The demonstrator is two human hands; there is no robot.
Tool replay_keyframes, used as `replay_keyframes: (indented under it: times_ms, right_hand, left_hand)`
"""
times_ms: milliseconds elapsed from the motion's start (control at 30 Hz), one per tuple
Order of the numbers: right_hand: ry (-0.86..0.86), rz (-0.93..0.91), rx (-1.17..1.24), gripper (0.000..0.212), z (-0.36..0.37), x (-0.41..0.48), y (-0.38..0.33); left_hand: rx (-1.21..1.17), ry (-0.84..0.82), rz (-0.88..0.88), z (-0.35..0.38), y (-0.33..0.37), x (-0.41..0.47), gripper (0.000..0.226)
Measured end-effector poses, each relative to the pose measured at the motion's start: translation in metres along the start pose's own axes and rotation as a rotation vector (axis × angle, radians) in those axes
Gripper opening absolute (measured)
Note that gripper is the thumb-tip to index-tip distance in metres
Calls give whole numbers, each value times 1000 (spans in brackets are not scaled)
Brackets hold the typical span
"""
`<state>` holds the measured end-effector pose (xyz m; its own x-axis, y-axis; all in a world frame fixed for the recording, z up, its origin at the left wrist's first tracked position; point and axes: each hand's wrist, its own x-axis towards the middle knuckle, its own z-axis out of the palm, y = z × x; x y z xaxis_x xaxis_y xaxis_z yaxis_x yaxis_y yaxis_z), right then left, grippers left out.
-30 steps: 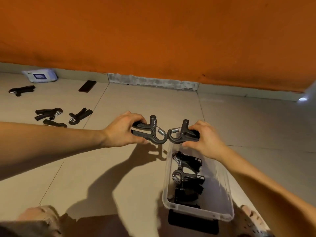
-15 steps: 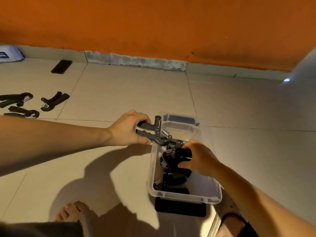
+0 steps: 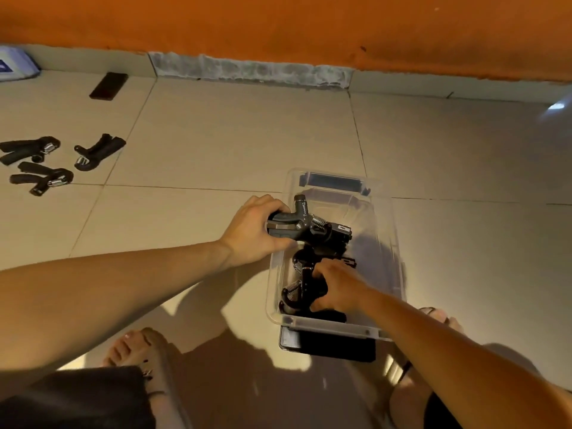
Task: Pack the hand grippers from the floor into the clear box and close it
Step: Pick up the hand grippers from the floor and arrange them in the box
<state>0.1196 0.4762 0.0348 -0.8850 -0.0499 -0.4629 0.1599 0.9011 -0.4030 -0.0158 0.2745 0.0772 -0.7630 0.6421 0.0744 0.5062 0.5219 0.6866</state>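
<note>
Inside the clear box [image 3: 335,329], toward its near left corner, the right hand [image 3: 337,286] curls round a black hand gripper [image 3: 296,293], low among the packed grippers [image 3: 339,236]. Better to settle it flat, handles along the box's length, so the pile stays under the rim and the box can close. Just beyond, the left hand [image 3: 250,230] clenches a grey hand gripper [image 3: 301,222] by its handles, spring end over the left rim. Three loose grippers [image 3: 99,153] lie far left on the floor [image 3: 216,144].
</note>
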Motion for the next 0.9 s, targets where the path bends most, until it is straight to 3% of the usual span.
replay_keyframes:
  times_ms: [333,700,900]
  right_hand:
    - [-73,-2,5,67,19,4,3]
    - [-80,-95,-76,45,31,17,9]
    - [-104,-47,-70,58,33,20,14]
  left_hand:
    - [-8,8,-59,9,14,-14,59]
    - [-82,43,-144,18,15,-15,69]
    - [-90,38,-143,20,12,-14,68]
